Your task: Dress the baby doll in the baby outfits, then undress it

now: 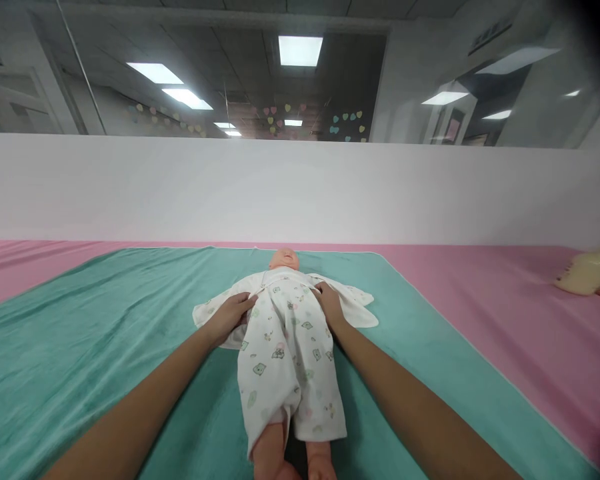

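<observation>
A baby doll (284,258) lies on its back with its head away from me and its bare feet close to me. It is dressed in white printed pants (285,353) and a white top (357,303) whose sleeves spread out to both sides. My left hand (234,313) is closed at the left side of the pants' waist, fingers curled over the cloth. On the opposite side, my right hand (329,305) grips the waist edge, its thumb side over the fabric. The fingertips of both hands are partly hidden by the cloth.
Under the doll is a teal blanket (145,320) over a pink sheet (485,300). At the far right edge lies a pale yellowish object (587,271), partly cut off. A white low wall (290,193) with glass above it stands behind.
</observation>
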Motion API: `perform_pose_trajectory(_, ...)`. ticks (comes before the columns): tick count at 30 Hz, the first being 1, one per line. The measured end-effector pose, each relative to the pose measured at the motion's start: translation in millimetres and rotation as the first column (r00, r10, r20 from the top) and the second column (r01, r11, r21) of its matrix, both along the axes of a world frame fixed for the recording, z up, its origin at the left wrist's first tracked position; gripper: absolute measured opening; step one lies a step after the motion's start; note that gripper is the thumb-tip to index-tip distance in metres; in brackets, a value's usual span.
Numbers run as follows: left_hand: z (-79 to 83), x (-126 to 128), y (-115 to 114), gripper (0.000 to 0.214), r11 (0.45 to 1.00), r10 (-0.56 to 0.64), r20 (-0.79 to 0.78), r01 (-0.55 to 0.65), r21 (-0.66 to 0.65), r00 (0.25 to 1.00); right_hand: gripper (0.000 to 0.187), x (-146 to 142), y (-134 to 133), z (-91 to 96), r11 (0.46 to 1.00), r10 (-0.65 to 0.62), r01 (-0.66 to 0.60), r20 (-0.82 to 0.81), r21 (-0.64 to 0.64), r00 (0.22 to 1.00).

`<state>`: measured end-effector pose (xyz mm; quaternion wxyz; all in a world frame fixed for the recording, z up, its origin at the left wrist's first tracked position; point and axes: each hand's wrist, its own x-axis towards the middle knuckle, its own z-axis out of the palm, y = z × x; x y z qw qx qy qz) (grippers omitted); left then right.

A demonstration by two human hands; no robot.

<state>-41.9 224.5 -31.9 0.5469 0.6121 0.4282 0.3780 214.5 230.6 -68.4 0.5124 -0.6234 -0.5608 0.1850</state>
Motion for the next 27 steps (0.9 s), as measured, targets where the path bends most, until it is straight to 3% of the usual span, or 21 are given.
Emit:
perform_pose_trajectory(2,-1.1,-5,-2,0.032,0.989,-0.074,0.108,0.087,-0.122,0.991,0.027,0,-5,-1.5,1.000,-0.015,0.015,-0.035,-0.023,0.999)
perform_pose_trajectory(4,-0.1,-8,-5,0.027,0.976,-0.128,0.115,0.146,-0.160,0.985,0.027,0,-11,-2.6,0.999,-0.014,0.011,-0.082,-0.036,0.997)
perform_pose_trajectory(9,8.7,-8,-14,0.046,0.940,-0.326,0.018,0.327,-0.095,0.945,0.033,-2,-28,-0.6,0.993,0.096,-0.111,-0.244,-0.047,0.965)
perform_pose_trajectory(14,9.0,-5,-15,0.048,0.907,-0.391,0.143,0.407,-0.110,0.909,0.033,-1,-32,0.6,0.980,0.185,-0.201,-0.385,-0.003,0.904)
perform_pose_trajectory(17,3.1,1,-15,0.040,0.930,-0.339,0.199,0.359,-0.074,0.919,0.036,2,-31,-0.5,0.964,0.240,-0.266,-0.449,0.004,0.861)
perform_pose_trajectory(21,-6.9,12,-17,0.032,0.978,-0.195,0.210,0.205,-0.029,0.958,0.038,7,-31,0.9,0.937,0.290,-0.348,-0.495,-0.026,0.819)
perform_pose_trajectory(27,-11.6,24,-21,0.016,0.998,0.008,0.110,-0.014,0.059,0.994,0.037,7,-36,7.5,0.834,0.373,-0.543,-0.618,-0.104,0.692)
